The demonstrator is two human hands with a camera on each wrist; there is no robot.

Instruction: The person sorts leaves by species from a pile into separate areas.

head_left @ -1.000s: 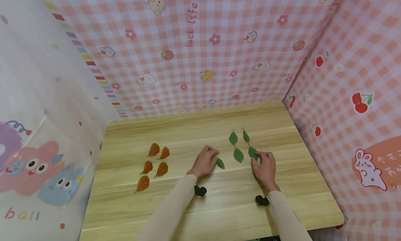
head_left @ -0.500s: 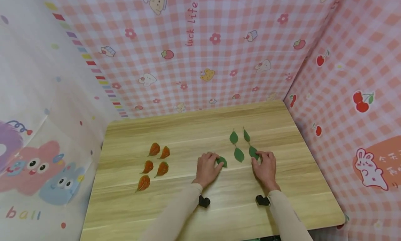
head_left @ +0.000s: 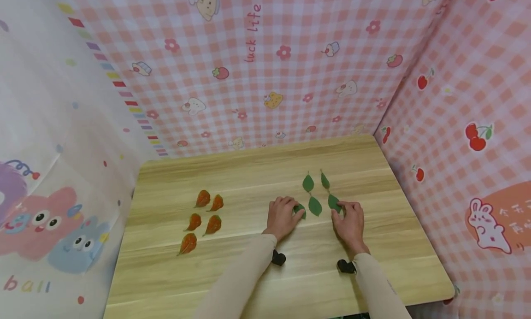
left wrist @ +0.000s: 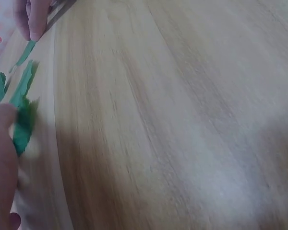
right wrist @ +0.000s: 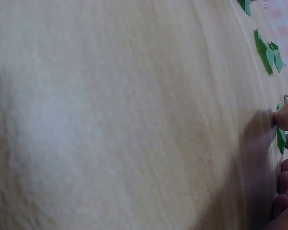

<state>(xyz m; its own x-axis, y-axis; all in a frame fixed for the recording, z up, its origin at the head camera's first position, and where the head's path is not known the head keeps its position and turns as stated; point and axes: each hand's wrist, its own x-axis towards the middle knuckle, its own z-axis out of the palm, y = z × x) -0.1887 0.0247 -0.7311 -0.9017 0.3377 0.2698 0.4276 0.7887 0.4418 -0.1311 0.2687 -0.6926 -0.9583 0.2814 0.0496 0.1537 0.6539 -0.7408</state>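
My left hand (head_left: pixel 283 217) pinches a green leaf (head_left: pixel 300 211) between thumb and fingers, low over the wooden table. The left wrist view shows this leaf (left wrist: pixel 23 127) blurred beside the thumb, partly covered. To the right, my right hand (head_left: pixel 351 223) holds the lower edge of another green leaf (head_left: pixel 333 203) with its thumb and fingers. In the right wrist view, the thumb lies on that leaf (right wrist: pixel 281 139) while the other fingers curl below. Between the hands lies a green leaf (head_left: pixel 315 206), and behind it are two more, an upper left leaf (head_left: pixel 308 183) and a narrow leaf (head_left: pixel 325 180).
Several orange-red leaves, one of them a front leaf (head_left: pixel 188 243), lie in a loose group on the left of the wooden table (head_left: pixel 249 171). A pink checked cloth (head_left: pixel 232 93) hangs behind the table and a similar one on the right. A white printed sheet (head_left: pixel 62 125) hangs on the left.
My left hand took a fuller hold of its leaf and moved right with it, closer to the other green leaves. The right hand stays in place at its leaf.
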